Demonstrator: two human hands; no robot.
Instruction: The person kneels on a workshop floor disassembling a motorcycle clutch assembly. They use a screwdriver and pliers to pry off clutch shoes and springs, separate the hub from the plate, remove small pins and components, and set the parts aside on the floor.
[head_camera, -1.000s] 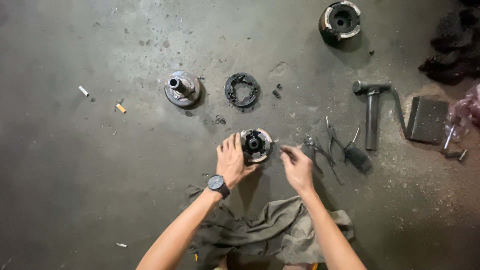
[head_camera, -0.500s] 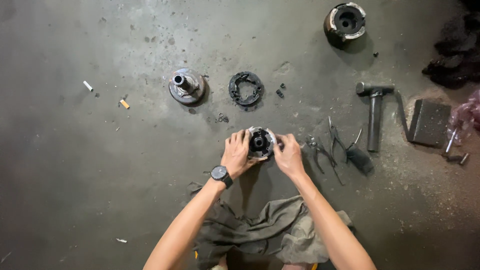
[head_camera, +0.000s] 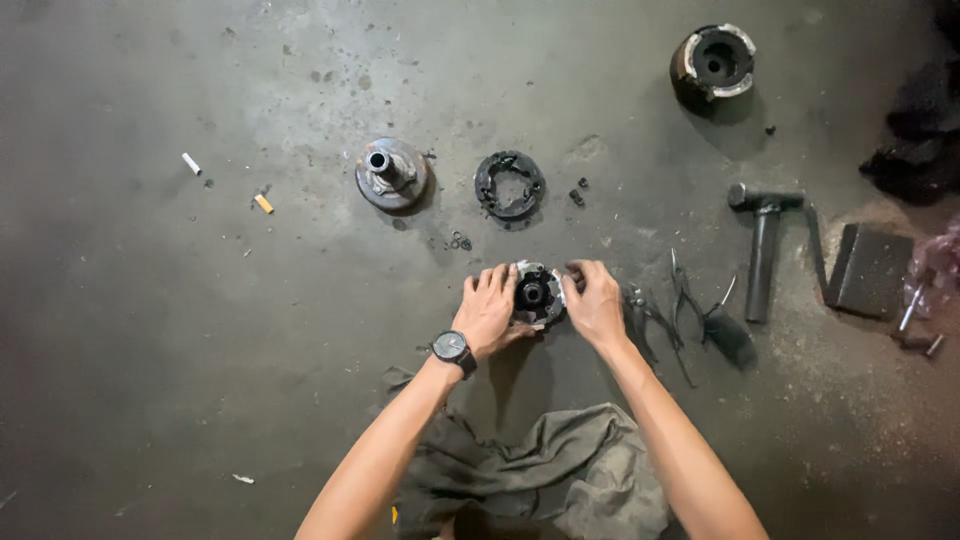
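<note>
From my remote seat I see two bare forearms with no sleeves on either one, and both my left hand (head_camera: 487, 310) and my right hand (head_camera: 594, 303) go ungloved, with no rings that I can make out. On my left wrist sits a wristwatch (head_camera: 452, 348) with a round dark face, a slim pale rim and a black strap. My right wrist carries nothing.

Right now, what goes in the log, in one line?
left hand: on hub | right hand: on hub | hub: on floor | pliers: right of hub
</note>
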